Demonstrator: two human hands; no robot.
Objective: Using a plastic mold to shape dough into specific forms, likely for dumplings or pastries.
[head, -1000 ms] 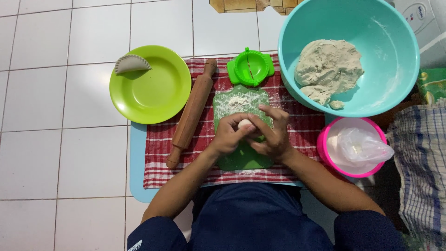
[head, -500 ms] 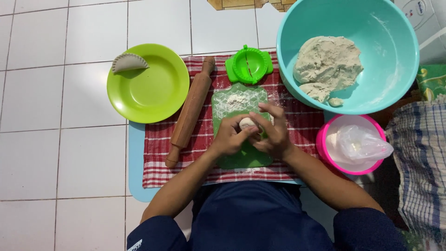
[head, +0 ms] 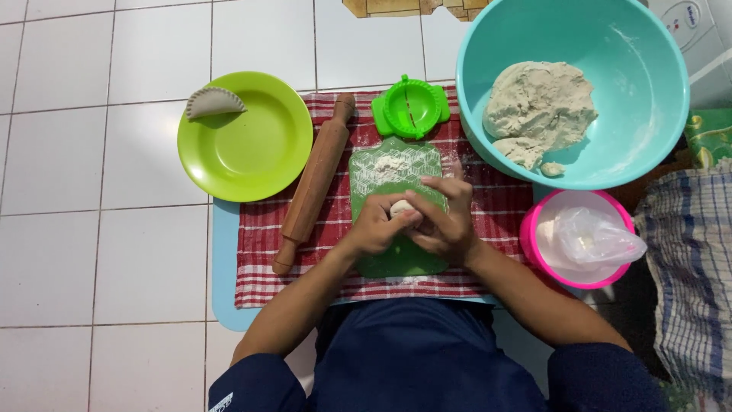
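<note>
Both hands meet over the green cutting board (head: 396, 252). The fingers of the left hand (head: 375, 227) curl inward and press against a small dough ball (head: 402, 207); the fingers of the right hand (head: 444, 221) close over it from the other side, so the ball is pinched between the two hands with only its pale top showing. The ball sits just above the middle of the board, near a dusting of flour (head: 390, 164) on the board's far half, which likely keeps dough from sticking.

The board lies on a red checked cloth (head: 259, 259) spread over a light blue mat (head: 223, 297) on the white tiled floor (head: 99, 229). A wooden rolling pin (head: 314, 183) rests diagonally just left of the board, within reach of the left hand. A round green dumpling press (head: 411, 108), opened flat, touches the board's far edge. A lime green plate (head: 252, 145) further left carries one crimped dumpling (head: 214, 101) at its rim, apart from the raw material.

To the right, a large turquoise bowl (head: 648, 91) holds the bulk dough (head: 538, 111). Below it, a pink bowl (head: 534, 244) contains a clear plastic bag (head: 591, 240). A green printed package (head: 709, 136) lies at the right edge, partly cut off, above a blue checked fabric (head: 686, 267).
</note>
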